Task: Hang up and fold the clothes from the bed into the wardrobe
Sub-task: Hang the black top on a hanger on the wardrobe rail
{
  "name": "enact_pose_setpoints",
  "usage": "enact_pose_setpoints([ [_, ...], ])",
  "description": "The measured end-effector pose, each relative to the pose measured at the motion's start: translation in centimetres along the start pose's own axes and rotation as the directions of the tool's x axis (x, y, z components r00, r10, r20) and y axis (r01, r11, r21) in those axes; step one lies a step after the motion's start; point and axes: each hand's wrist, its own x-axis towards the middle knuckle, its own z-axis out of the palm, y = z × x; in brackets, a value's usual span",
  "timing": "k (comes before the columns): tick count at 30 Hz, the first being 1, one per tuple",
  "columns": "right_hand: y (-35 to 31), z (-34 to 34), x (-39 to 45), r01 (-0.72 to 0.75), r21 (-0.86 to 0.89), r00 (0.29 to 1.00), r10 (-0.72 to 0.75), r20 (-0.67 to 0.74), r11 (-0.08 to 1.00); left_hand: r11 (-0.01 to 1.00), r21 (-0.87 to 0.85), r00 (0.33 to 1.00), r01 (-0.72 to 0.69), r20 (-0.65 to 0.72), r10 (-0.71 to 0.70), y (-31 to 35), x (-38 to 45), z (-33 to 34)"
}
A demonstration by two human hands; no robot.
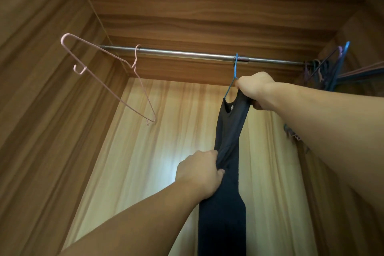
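A dark navy sleeveless garment point(225, 203) hangs from a blue hanger point(234, 72) hooked over the metal rail point(187, 54) inside the wooden wardrobe. My right hand point(256, 89) grips the garment's shoulder together with the hanger's right arm, just below the rail. Lower down, my left hand point(200, 172) pinches a fold of the dark cloth at its left edge. The garment's lower end runs out of view at the bottom.
An empty pink hanger point(108, 81) hangs tilted at the rail's left end. Several bunched empty hangers point(330, 68) crowd the far right end. Wardrobe side walls point(41, 110) close in on both sides; the pale back panel point(145, 151) lies behind.
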Motion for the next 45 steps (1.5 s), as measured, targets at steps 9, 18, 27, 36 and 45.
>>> enact_pose_setpoints([
  [9,4.0,2.2,-5.0,0.008,-0.201,0.984,0.028,0.176,0.98,0.984,-0.073,0.954,0.164,0.265,-0.139,-2.1,-5.5,3.7],
  [18,10.3,5.8,-17.4,-0.188,-0.451,0.875,0.358,0.326,0.872,0.91,-0.358,0.864,0.207,0.503,0.001,-4.4,-14.8,6.2],
  [27,13.4,7.4,-31.7,-0.344,-0.656,0.663,0.668,0.338,0.672,0.871,-0.42,0.756,0.255,0.648,0.091,-8.2,-26.0,8.0],
  [36,10.6,2.0,-43.2,-0.243,-0.773,0.493,0.761,0.422,0.586,0.852,-0.431,0.73,0.296,0.678,0.089,-8.0,-35.4,4.8],
  [45,5.6,-5.8,-53.4,0.114,-0.932,0.708,0.63,0.319,0.344,0.936,-0.349,0.779,-0.046,0.574,0.253,-4.6,-39.6,-5.0],
])
